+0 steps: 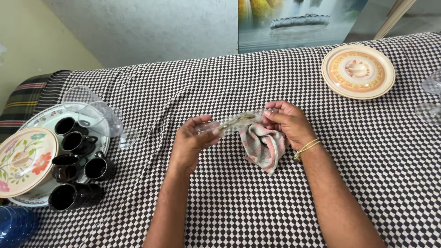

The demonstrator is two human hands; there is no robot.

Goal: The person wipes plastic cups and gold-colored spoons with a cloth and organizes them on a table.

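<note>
Head view: left hand (190, 142) pinches one end of a clear glass (232, 123) lying sideways, its long axis running across to the right hand (287, 124); that hand presses a striped cloth (262, 146) to its other end above the checked tablecloth (229, 202).

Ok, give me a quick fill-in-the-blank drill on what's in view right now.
1. The right hand presses a striped ____ against the clear glass.
2. The left hand grips the glass at its ____ end.
3. The black cups stand on a tray at the ____ edge of the view.
4. The lone cream and orange plate lies on the ____ tablecloth.

Missing words: cloth; left; left; checkered
</note>
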